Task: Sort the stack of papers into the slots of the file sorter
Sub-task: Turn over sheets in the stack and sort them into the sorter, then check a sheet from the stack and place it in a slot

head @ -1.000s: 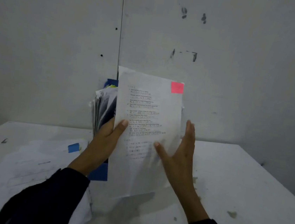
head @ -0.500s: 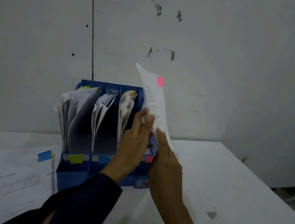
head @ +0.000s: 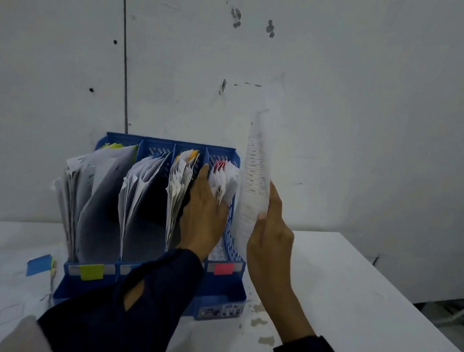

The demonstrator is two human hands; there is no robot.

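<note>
A blue file sorter (head: 220,296) with several slots stands on the white table (head: 353,320) against the wall. Each slot holds upright papers; the rightmost slot has pink-tabbed papers (head: 221,174) and a pink label (head: 224,269) on its front. My left hand (head: 202,219) reaches into that rightmost slot, fingers straight, pressing the papers aside. My right hand (head: 271,238) grips a printed sheet (head: 253,178) upright, edge-on, just right of the sorter's outer wall. The sheet's top is blurred.
A yellow-green label (head: 92,272) marks the leftmost slot. Loose papers with a blue tab (head: 39,264) lie on the table left of the sorter. Small stains (head: 259,322) spot the table to its right. The table's right edge runs diagonally.
My left hand let go of the sheet and went into the rightmost slot. My right hand now grips the sheet alone, turned edge-on beside the sorter. The view came closer.
</note>
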